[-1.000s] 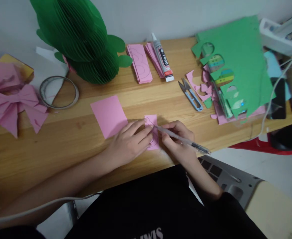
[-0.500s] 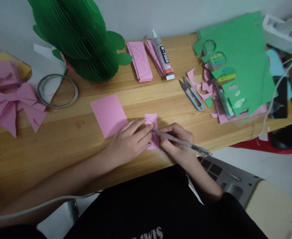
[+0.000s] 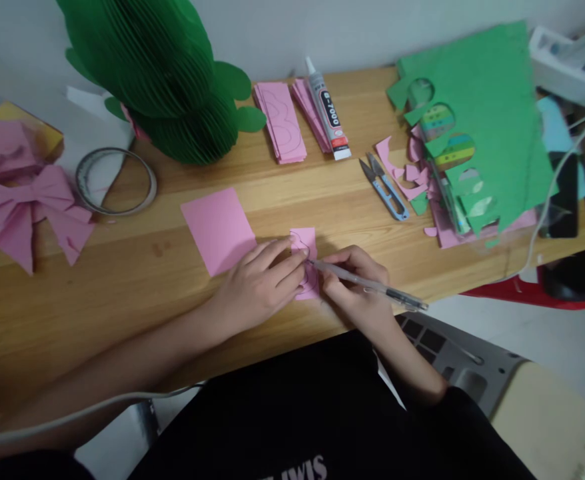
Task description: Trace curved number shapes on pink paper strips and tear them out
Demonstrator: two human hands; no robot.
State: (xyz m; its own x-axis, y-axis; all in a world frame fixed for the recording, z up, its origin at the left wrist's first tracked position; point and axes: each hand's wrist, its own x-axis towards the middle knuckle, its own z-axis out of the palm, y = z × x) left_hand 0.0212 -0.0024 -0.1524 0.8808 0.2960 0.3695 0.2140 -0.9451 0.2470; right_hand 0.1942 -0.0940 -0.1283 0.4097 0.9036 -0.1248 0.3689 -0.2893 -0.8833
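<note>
A small pink paper strip [image 3: 311, 237] with a curved pen outline lies on the wooden table in front of me. My left hand [image 3: 257, 287] rests over its left side, fingers stretched out and fingertips pressing it down. In my right hand [image 3: 357, 283] is a clear gel pen [image 3: 367, 283], whose tip touches the strip along the drawn curve near my left fingertips. Part of the outline is hidden under my fingers. A larger pink paper sheet [image 3: 217, 230] lies just left of the strip, its lower right corner by my left hand.
Behind stand a green honeycomb paper shape [image 3: 172, 87], a stack of outlined pink strips [image 3: 280, 123] and a glue tube [image 3: 327, 110]. Thread snips [image 3: 385, 187] and green sheets [image 3: 492, 133] with scraps lie right. A tape roll [image 3: 115, 181] and pink paper bow [image 3: 30, 200] are left.
Almost nothing differs. The pen's rear end has swung very slightly, while its tip stays at about the same spot on the strip. My left hand has not moved.
</note>
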